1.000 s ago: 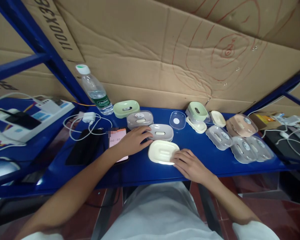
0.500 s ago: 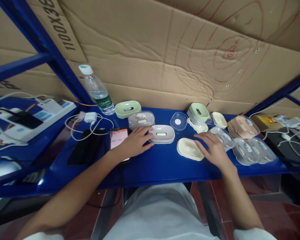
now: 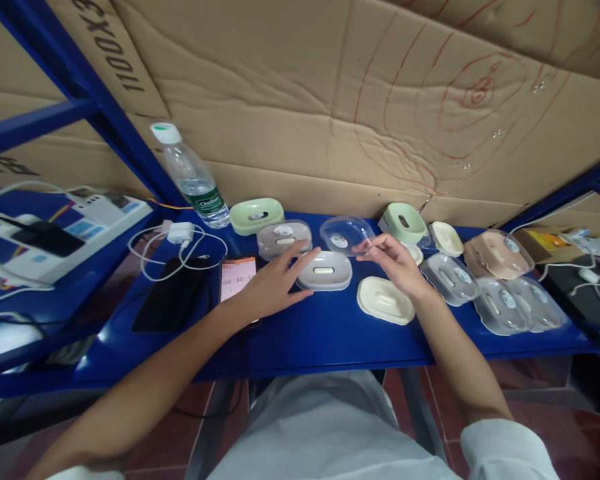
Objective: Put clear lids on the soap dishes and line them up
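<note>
The right fingers [image 3: 383, 248] pinch a clear domed plastic lid [image 3: 344, 230]; the left fingers [image 3: 299, 265] spread wide beside an oval grey plastic dish [image 3: 325, 281] holding a small pale bar [image 3: 323, 271].

Seen from the middle of the view, a cardboard strip [image 3: 123, 53] at ten o'clock has "1100X3" printed in large dark characters, running sideways and cut off by the top edge. The bottle [image 3: 200, 187], between nine and ten o'clock, wears a green label [image 3: 210, 201] with white lettering that looks like "C'estbon". At eight o'clock, the phone [image 3: 237, 287] shows "00:30:5" and a last digit too blurred to tell. Stickers on the clear lid [image 3: 347, 233] near the middle and the lidded boxes [image 3: 450, 277] toward four o'clock are too small to read.
</note>
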Demonstrator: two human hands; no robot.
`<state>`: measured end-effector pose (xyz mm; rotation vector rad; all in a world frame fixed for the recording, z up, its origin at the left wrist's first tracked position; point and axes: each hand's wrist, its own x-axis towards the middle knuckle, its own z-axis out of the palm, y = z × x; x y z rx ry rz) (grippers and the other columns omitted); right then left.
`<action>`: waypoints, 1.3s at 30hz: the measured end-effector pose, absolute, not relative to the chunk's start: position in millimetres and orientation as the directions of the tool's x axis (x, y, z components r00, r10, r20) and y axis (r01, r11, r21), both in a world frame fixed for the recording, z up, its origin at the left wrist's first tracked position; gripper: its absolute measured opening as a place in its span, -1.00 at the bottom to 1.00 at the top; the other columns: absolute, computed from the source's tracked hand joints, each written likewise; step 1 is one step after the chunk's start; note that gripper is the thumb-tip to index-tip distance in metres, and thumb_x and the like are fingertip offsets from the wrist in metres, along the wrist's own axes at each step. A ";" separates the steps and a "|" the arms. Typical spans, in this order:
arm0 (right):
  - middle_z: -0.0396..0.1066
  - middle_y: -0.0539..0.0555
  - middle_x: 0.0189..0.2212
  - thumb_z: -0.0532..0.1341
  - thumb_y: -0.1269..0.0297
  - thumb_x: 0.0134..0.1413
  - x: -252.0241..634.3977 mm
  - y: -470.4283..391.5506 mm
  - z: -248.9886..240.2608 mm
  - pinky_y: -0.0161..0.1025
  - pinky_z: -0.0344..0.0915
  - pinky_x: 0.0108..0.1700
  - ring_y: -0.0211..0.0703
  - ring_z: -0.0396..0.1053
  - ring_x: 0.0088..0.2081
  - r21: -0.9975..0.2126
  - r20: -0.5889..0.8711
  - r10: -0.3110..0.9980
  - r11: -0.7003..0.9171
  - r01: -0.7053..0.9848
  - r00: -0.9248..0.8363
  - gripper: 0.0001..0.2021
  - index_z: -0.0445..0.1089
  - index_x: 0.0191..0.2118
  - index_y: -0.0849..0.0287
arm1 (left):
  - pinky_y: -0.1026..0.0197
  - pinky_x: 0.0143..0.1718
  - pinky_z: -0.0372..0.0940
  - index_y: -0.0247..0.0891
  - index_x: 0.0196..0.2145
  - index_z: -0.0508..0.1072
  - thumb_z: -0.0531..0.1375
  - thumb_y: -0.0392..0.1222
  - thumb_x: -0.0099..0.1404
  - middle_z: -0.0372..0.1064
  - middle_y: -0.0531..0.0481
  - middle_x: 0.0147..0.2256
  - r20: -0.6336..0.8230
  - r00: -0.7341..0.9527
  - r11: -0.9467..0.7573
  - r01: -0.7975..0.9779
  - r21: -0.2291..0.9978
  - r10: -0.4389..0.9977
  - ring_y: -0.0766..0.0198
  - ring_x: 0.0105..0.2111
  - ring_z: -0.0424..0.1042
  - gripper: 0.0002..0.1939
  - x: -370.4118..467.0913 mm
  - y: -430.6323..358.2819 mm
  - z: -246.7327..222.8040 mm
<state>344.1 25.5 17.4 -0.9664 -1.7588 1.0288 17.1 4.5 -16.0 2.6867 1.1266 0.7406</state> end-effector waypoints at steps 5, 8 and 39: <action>0.62 0.06 -0.11 0.29 -0.16 0.40 318.5 13.2 11.6 0.11 0.63 0.07 0.07 0.66 0.04 -0.992 0.125 0.905 0.113 -0.054 -0.406 -0.52 0.21 0.23 -0.08 | -0.33 0.42 0.28 0.00 0.59 -0.19 0.37 0.03 0.45 -0.06 -0.36 0.55 0.431 0.578 -0.716 0.620 0.322 0.693 -0.29 0.51 0.14 0.03 17.0 9.5 -23.3; 0.62 0.04 -0.13 0.28 -0.12 0.42 313.1 10.1 4.7 0.08 0.62 0.10 0.03 0.64 0.04 -0.980 0.179 0.891 0.197 0.002 -0.418 -0.25 -0.07 0.50 -0.12 | -0.32 0.40 0.32 0.00 0.59 -0.14 0.33 0.00 0.49 0.03 -0.34 0.52 0.403 0.553 -0.682 0.640 0.355 0.729 -0.25 0.48 0.21 -0.05 15.9 10.9 -21.9; 0.21 0.20 0.52 0.13 0.26 0.56 305.0 -1.5 -3.3 0.27 0.29 0.46 0.22 0.10 0.55 -0.079 0.240 0.657 0.747 0.660 -0.715 -0.48 0.26 0.52 -0.03 | -0.24 0.36 0.37 -0.25 0.53 0.19 0.08 0.13 0.63 0.09 -0.41 0.52 0.352 0.652 -0.737 0.639 0.221 0.671 -0.21 0.41 0.35 -0.32 2.7 19.4 -34.2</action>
